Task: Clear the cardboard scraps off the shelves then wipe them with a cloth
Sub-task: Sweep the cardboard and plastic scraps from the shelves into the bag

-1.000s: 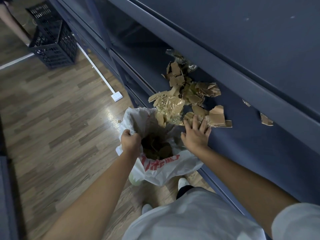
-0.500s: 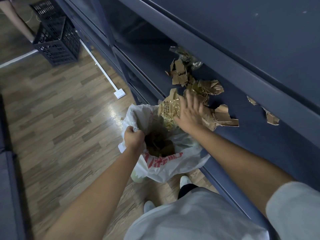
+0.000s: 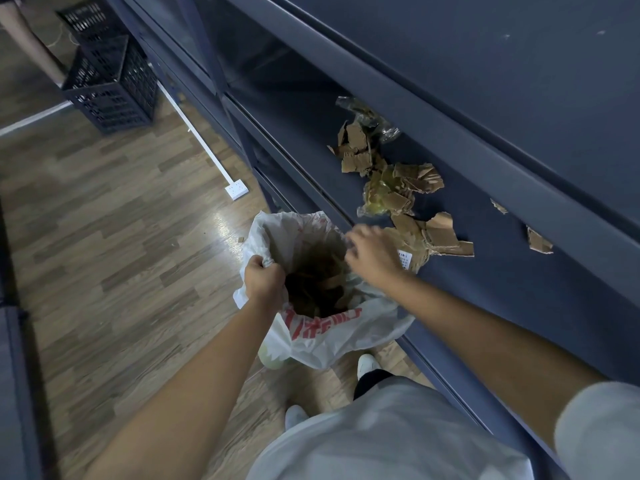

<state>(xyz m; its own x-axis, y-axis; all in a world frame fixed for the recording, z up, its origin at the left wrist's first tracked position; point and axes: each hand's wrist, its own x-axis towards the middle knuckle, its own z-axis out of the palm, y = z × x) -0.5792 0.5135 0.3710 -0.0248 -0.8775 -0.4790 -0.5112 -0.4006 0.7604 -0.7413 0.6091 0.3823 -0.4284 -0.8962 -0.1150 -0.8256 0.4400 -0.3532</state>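
Torn brown cardboard scraps (image 3: pixel 398 188) lie in a loose pile on the dark blue shelf (image 3: pixel 519 306), with crumpled clear plastic (image 3: pixel 360 112) at the far end. Two small scraps (image 3: pixel 538 240) sit apart to the right. A white plastic bag (image 3: pixel 329 334) with red print hangs below the shelf's front edge, brown scraps inside. My left hand (image 3: pixel 263 277) grips the bag's rim and holds it wide. My right hand (image 3: pixel 375 251) is blurred at the shelf edge above the bag's mouth, fingers bent, touching a labelled cardboard piece (image 3: pixel 440 239).
An upper shelf board (image 3: pixel 450 46) overhangs the pile closely. Black plastic crates (image 3: pixel 110 81) stand on the wood floor at the far left, next to another person's leg (image 3: pixel 31 46). A white socket strip (image 3: pixel 236 189) lies on the floor by the shelving.
My right hand swept from the pile back to the shelf edge, and the plastic-wrapped scraps at the edge dropped into the bag. My left hand kept its grip on the bag.
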